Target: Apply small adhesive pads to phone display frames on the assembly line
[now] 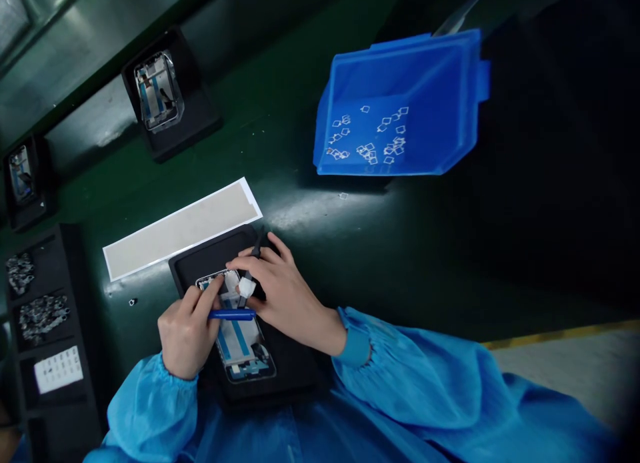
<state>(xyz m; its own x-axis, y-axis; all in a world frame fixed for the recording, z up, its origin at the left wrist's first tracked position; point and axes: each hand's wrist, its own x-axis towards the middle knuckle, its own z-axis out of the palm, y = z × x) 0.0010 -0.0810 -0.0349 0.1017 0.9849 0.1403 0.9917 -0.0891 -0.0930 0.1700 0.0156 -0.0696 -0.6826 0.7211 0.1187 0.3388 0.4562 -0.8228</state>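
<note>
A phone frame (243,346) with blue strips inside lies in a black tray (193,263) in front of me. My left hand (187,326) is closed around a blue pen-like tool (233,314), its fingertips at the frame's upper end. My right hand (287,293) holds black tweezers (256,249), which have a white wrap (247,287) around them. Its fingers also reach the frame's top edge. Whatever lies under the fingertips is hidden.
A beige strip with white edges (183,229) lies behind the tray. A blue bin (405,69) holds several small white outlines. Two more black trays (193,109) (25,213) carry phone frames. At left, a divided black box (75,303) contains small parts; one small part (133,302) lies loose.
</note>
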